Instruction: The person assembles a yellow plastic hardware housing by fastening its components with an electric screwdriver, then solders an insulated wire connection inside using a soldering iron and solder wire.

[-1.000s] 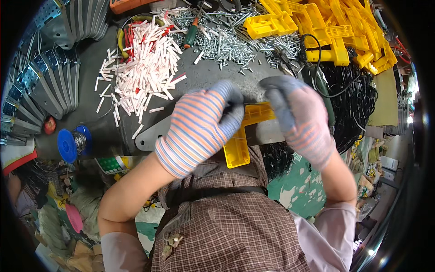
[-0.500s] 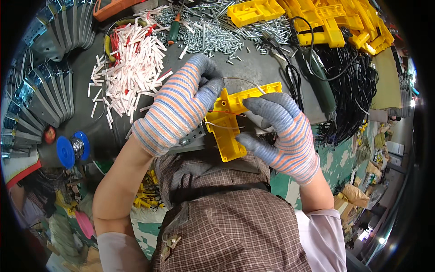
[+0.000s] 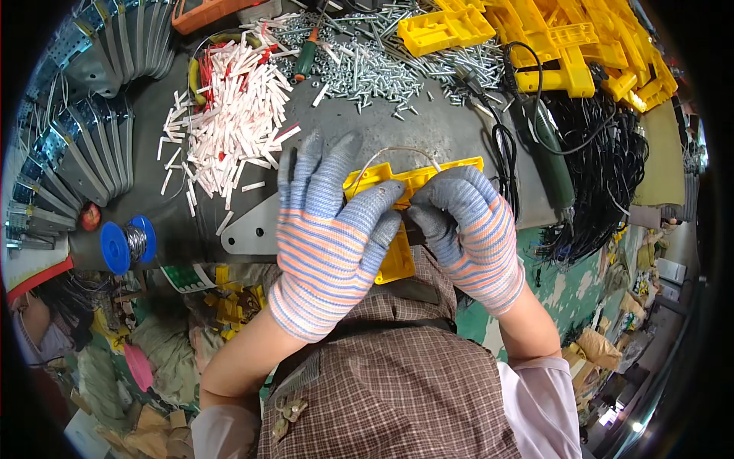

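A yellow T-shaped plastic housing [image 3: 451, 166] lies in front of me, partly under both hands. A thin brownish wire [image 3: 394, 149] arcs above it, with a white end near my right fingers. My left hand [image 3: 325, 229], in a striped knitted glove, has its thumb and forefinger drawn together over the housing's middle, its other fingers stretched out. My right hand [image 3: 478, 237], gloved alike, is closed in a pinch just beside them. What either pinch holds is hidden. Below my hands the housing's stem shows. A grey metal plate with holes [image 3: 248, 232] lies left of my left hand.
White sleeves [image 3: 237, 107] lie heaped at left, screws [image 3: 375, 73] behind. Yellow housings [image 3: 566, 46] and black cables [image 3: 596, 168] fill the right, by a green tool [image 3: 550, 161]. A blue wire spool [image 3: 116, 249] and bent metal brackets [image 3: 84, 145] stand at left.
My left hand has come down and turned, its outer fingers spreading. My right fingers have closed to a pinch beside it. The wire now bows higher over the housing; the red wire is hidden.
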A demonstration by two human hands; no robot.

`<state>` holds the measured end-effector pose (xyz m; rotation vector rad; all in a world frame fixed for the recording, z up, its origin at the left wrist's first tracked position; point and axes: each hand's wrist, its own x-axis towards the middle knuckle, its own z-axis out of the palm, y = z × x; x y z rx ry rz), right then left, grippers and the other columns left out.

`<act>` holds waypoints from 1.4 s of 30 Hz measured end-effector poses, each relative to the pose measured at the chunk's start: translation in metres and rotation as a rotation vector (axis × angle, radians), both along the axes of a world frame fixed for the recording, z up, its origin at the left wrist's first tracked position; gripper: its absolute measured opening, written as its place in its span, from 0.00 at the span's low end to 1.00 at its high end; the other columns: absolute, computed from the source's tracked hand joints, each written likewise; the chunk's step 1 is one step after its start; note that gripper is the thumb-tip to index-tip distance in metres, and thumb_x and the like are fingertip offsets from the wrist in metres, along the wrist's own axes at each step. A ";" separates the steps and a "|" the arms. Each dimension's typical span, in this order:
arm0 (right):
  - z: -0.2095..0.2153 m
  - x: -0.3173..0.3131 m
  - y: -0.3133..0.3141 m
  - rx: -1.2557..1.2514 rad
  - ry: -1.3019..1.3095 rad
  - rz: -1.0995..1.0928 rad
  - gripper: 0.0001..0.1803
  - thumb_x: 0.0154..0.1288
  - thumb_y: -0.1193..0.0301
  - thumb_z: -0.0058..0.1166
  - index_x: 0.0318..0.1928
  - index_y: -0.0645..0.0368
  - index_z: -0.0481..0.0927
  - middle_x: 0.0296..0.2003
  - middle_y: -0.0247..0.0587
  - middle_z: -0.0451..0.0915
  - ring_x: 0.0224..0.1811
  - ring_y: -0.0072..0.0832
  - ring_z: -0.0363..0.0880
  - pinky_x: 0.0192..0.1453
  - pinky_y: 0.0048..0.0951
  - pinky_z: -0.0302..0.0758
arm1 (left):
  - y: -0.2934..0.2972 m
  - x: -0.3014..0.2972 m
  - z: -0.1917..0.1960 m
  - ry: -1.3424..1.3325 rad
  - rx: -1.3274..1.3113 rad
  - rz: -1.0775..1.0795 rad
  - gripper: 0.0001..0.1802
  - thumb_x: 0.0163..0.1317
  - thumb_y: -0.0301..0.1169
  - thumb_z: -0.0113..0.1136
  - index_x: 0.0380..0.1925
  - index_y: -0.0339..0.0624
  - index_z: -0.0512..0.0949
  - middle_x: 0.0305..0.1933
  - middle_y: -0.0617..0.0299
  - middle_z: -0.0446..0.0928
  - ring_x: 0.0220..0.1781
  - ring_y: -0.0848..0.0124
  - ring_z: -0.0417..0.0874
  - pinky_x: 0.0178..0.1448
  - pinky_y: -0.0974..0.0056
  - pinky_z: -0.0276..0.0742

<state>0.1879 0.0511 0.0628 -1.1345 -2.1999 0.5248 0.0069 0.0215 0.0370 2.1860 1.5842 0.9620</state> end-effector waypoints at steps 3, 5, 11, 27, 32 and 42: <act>0.001 -0.001 0.001 -0.016 0.039 0.007 0.09 0.52 0.75 0.63 0.34 0.58 0.77 0.29 0.42 0.78 0.30 0.42 0.78 0.35 0.38 0.76 | 0.002 0.001 -0.005 -0.030 0.008 0.003 0.17 0.50 0.38 0.64 0.43 0.55 0.81 0.62 0.49 0.66 0.66 0.42 0.61 0.71 0.40 0.50; 0.001 0.000 0.000 -0.036 0.049 0.009 0.09 0.52 0.75 0.63 0.34 0.58 0.77 0.29 0.42 0.78 0.30 0.42 0.78 0.35 0.38 0.76 | 0.002 0.001 -0.005 -0.045 0.016 -0.007 0.17 0.50 0.38 0.64 0.42 0.55 0.81 0.63 0.50 0.66 0.66 0.43 0.60 0.71 0.40 0.50; 0.001 0.000 0.001 -0.050 0.052 0.011 0.09 0.53 0.75 0.63 0.34 0.59 0.77 0.28 0.42 0.77 0.31 0.42 0.78 0.35 0.37 0.75 | 0.007 0.002 -0.005 -0.047 0.006 -0.012 0.13 0.48 0.38 0.66 0.36 0.54 0.81 0.61 0.51 0.68 0.66 0.43 0.61 0.71 0.41 0.48; 0.017 0.000 -0.006 0.030 -0.481 0.212 0.10 0.50 0.68 0.59 0.34 0.55 0.77 0.31 0.43 0.72 0.34 0.42 0.76 0.33 0.40 0.75 | 0.014 -0.018 0.012 -0.353 -0.345 -0.216 0.09 0.53 0.34 0.63 0.32 0.42 0.81 0.52 0.44 0.76 0.60 0.51 0.72 0.68 0.50 0.59; 0.008 0.007 -0.014 -0.101 -0.212 0.052 0.09 0.52 0.74 0.60 0.35 0.56 0.78 0.30 0.44 0.72 0.31 0.43 0.75 0.33 0.40 0.75 | 0.015 -0.018 0.008 -0.167 -0.293 -0.213 0.10 0.51 0.38 0.65 0.32 0.49 0.82 0.54 0.46 0.75 0.60 0.45 0.70 0.68 0.47 0.59; -0.001 0.007 -0.009 -0.054 0.099 0.007 0.11 0.52 0.80 0.60 0.37 0.58 0.77 0.33 0.42 0.77 0.32 0.40 0.77 0.35 0.38 0.75 | 0.016 -0.017 0.011 -0.078 -0.303 -0.213 0.10 0.51 0.37 0.66 0.32 0.45 0.82 0.56 0.46 0.72 0.63 0.48 0.69 0.73 0.41 0.44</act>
